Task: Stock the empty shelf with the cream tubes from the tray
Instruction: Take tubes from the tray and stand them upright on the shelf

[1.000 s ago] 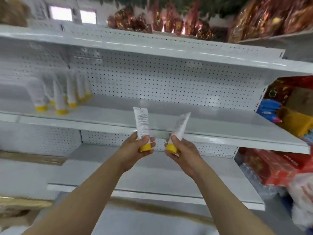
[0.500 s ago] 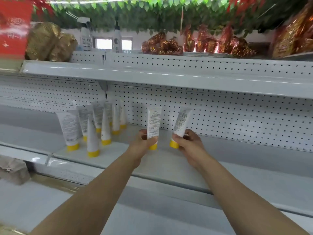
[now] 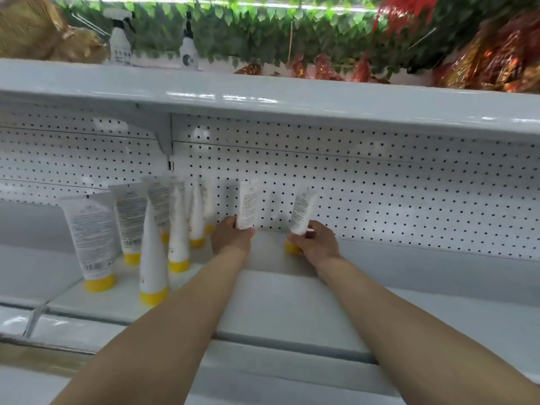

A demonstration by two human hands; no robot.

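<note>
2 hands (image 3: 232,236) hold 2 tubes (image 3: 247,207); 8 tubes (image 3: 92,238) stand beside.

Hands (image 3: 232,236) (image 3: 317,242) hold two tubes (image 3: 247,204) (image 3: 302,213) upright at shelf (image 3: 277,302) back.

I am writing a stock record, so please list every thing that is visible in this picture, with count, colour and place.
standing cream tubes: at least seven, white with yellow caps, shelf left
held cream tubes: two, white, near back panel
shelf: one, white
back panel: white, perforated
spray bottles: two, white, top shelf
leaf garland: green, above
foil packages: red and gold, top right
left hand: holds one tube
right hand: holds one tube
</note>
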